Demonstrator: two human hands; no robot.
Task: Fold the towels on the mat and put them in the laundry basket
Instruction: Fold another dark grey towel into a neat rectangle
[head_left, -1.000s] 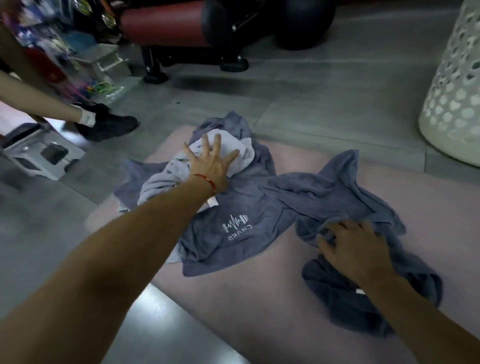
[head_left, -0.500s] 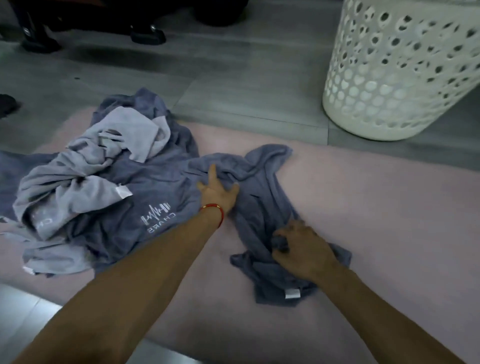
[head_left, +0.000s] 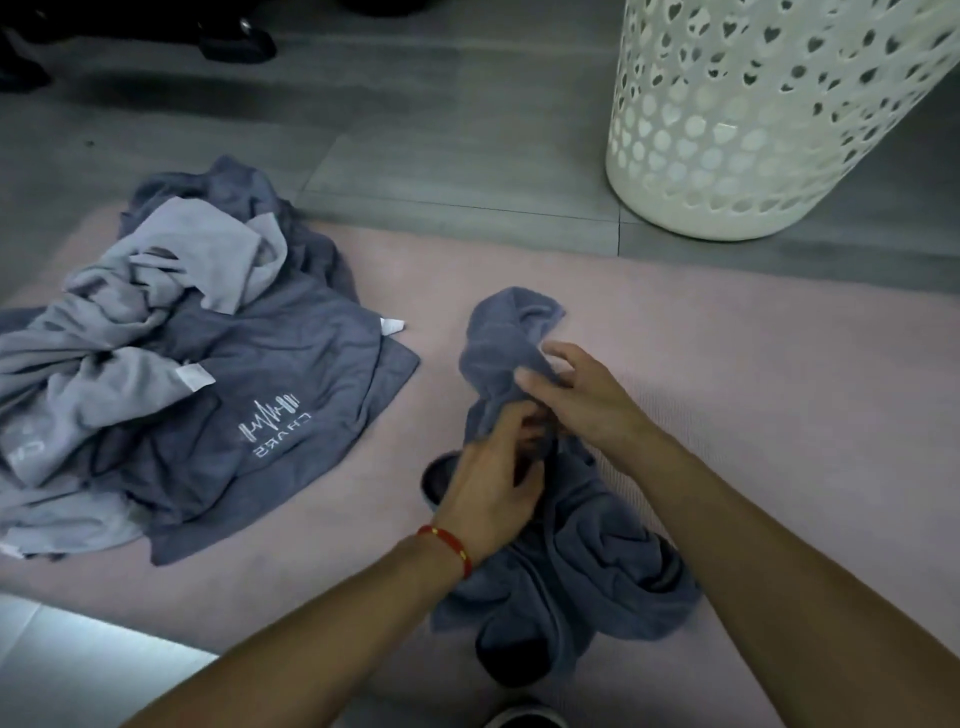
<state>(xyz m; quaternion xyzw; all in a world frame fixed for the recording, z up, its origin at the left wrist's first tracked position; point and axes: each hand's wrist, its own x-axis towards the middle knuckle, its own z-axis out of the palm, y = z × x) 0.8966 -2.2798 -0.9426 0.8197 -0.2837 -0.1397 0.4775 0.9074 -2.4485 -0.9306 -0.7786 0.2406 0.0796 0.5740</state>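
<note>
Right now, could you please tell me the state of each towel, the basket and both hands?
dark towel: bunched, unfolded, held in both hands
towel pile: crumpled, unfolded, on the mat
laundry basket: upright, off the mat
left hand: gripping the dark towel
right hand: gripping the dark towel

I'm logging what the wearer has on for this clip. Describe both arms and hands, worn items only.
Both forearms are bare, with no sleeves or gloves in view. The left hand has a thin red cord bracelet with small gold beads at its wrist. The right hand shows no ring, watch or band.
</note>
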